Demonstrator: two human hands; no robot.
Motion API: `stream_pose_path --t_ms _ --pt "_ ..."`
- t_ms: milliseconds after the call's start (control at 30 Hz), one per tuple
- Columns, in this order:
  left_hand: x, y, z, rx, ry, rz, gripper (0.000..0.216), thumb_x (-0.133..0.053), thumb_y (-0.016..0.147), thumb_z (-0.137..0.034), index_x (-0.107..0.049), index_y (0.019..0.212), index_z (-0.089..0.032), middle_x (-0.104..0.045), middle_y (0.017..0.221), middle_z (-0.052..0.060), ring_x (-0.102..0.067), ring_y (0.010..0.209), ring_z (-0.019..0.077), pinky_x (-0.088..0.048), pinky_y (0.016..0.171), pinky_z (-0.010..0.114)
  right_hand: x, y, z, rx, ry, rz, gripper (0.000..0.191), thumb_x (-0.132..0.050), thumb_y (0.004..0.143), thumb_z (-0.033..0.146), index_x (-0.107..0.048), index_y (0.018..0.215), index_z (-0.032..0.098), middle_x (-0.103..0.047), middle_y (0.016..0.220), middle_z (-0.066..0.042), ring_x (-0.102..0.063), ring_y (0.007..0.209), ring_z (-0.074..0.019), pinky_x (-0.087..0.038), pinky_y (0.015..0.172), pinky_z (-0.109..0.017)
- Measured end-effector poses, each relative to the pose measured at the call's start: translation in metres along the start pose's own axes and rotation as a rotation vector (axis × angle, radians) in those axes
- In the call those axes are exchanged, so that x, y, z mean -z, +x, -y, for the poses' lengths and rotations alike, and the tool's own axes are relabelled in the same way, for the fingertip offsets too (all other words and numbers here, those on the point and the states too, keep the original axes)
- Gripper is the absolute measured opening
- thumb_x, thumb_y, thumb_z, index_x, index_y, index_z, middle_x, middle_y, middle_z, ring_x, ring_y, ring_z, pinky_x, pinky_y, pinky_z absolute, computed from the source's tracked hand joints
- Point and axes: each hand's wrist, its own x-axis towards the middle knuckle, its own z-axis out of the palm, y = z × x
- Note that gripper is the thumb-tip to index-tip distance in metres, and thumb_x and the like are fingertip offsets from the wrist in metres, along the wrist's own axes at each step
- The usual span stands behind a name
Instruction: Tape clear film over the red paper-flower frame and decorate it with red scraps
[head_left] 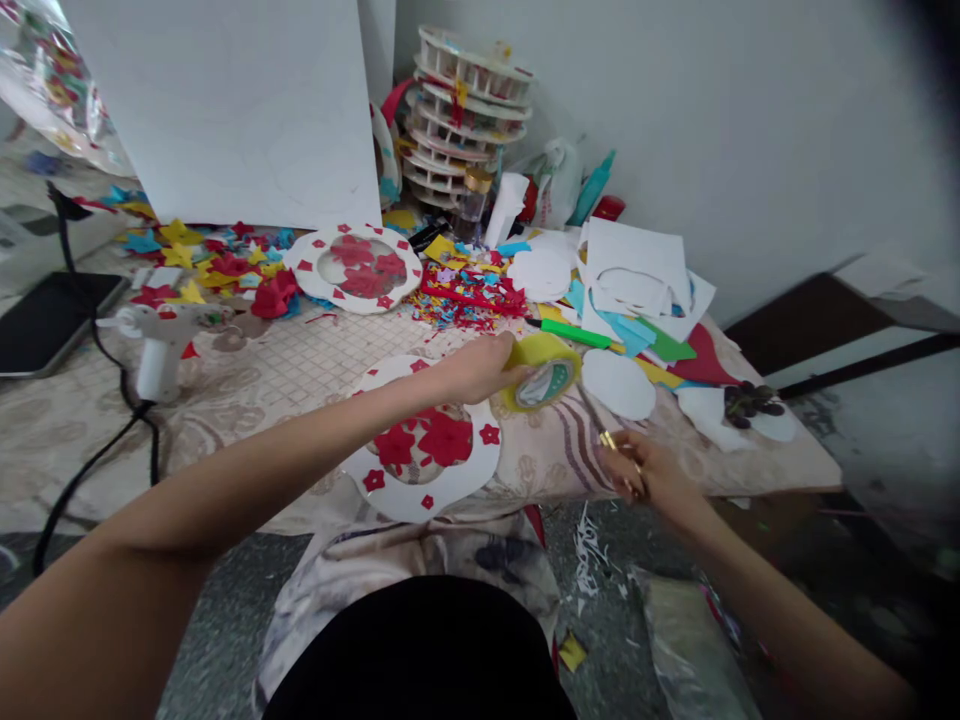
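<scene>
My left hand (480, 366) grips a yellow roll of tape (545, 372) just above the table, over the right edge of a white paper ring with red flowers (424, 438). My right hand (639, 470) is at the table's front edge, fingers pinched together, apparently on the end of the tape strip pulled from the roll; the strip itself is too faint to make out. A white paper disc (618, 384) lies just right of the roll.
A second flower ring (355, 267) lies farther back. A glue gun (161, 335) with its black cord sits at left, by a dark tablet (52, 318). Coloured paper scraps, a green marker (576, 335), white sheets and stacked trays (465, 115) crowd the back.
</scene>
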Motion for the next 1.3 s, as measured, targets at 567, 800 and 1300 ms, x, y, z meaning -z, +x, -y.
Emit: stream_pose_path --t_ms 567,800,1300 --pt "0.006 0.003 -0.009 0.076 -0.125 0.015 0.043 -0.037 0.092 -0.044 -0.051 0.107 -0.006 -0.069 0.091 0.018 -0.066 0.086 0.0257 -0.046 0.073 0.033 -0.054 -0.029 0.031 -0.205 0.124 0.59 0.06 -0.041 0.077 0.077 -0.049 0.085 0.019 -0.052 0.065 0.003 -0.048 0.048 -0.0084 -0.032 0.042 -0.02" --pt "0.007 0.006 -0.01 0.165 -0.283 0.083 0.042 -0.038 0.093 -0.041 -0.046 0.112 -0.005 -0.07 0.077 0.013 -0.067 0.067 0.0216 -0.045 0.06 0.028 -0.062 -0.015 0.045 -0.279 0.061 0.582 0.064 -0.035 0.076 0.08 -0.05 0.082 0.018 -0.049 0.059 0.004 -0.047 0.043 -0.0078 -0.03 0.038 -0.018" --pt "0.004 0.005 -0.004 0.168 -0.36 0.05 0.042 -0.039 0.091 -0.039 -0.054 0.109 -0.004 -0.069 0.069 0.011 -0.066 0.064 0.0205 -0.042 0.058 0.027 -0.069 -0.004 0.059 -0.322 0.044 0.51 0.065 -0.04 0.074 0.08 -0.053 0.078 0.017 -0.048 0.056 0.004 -0.047 0.042 -0.008 -0.026 0.039 -0.019"
